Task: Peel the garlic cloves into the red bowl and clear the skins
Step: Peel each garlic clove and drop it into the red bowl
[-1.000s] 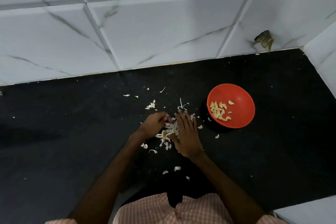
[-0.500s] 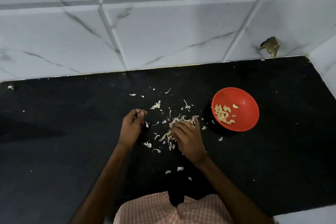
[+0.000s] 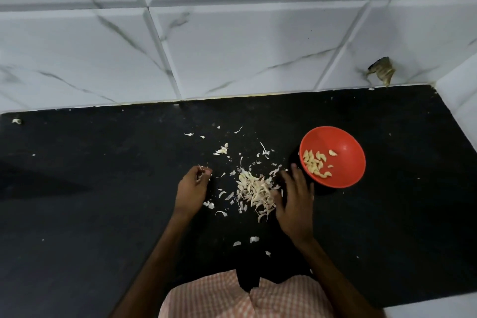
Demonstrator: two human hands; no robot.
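A red bowl sits on the black counter at the right, with several peeled garlic cloves lying in it. A heap of pale garlic skins lies in the middle of the counter. My right hand lies flat with straight fingers against the heap's right side, its fingertips close to the bowl. My left hand is left of the heap, its fingertips pinching a few bits of skin. Loose flakes are scattered behind and in front of the heap.
A white marble-tiled wall rises behind the counter, and a side wall closes it at the right. A brownish scrap sticks to the wall above the bowl. A stray flake lies far left. My checked shirt is at the bottom.
My hands have parted: the left hand drew away to the left with a pinch of skins, and the right hand slid right, leaving the heap of skins uncovered.
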